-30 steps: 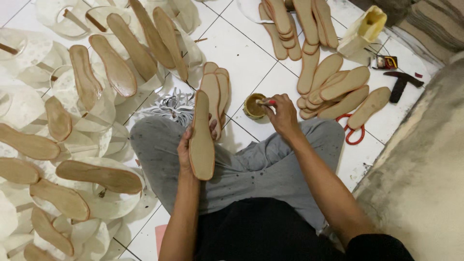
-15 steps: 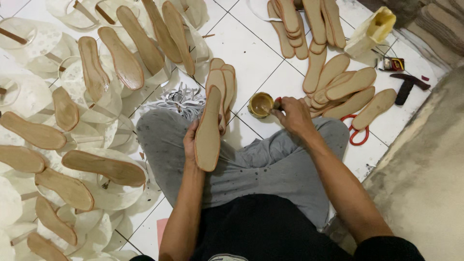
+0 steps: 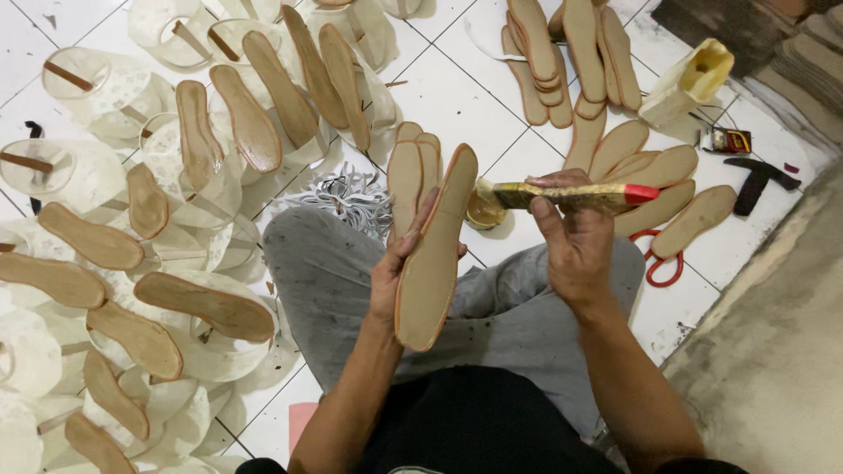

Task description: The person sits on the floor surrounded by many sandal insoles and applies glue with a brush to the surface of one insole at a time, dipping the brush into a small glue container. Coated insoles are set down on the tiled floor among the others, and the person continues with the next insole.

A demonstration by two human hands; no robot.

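Left hand [image 3: 395, 272] grasps one tan insole [image 3: 435, 250]; right hand [image 3: 575, 241] grips one brush [image 3: 571, 195].

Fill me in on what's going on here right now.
A person sits on a white tiled floor with a tan shoe insole held upright in the left hand. The right hand holds a brush with its bristles near the insole's upper edge, over a small glue tin. More insoles rest on white plastic tubs at the left; others lie stacked on the floor beyond, near red scissors.
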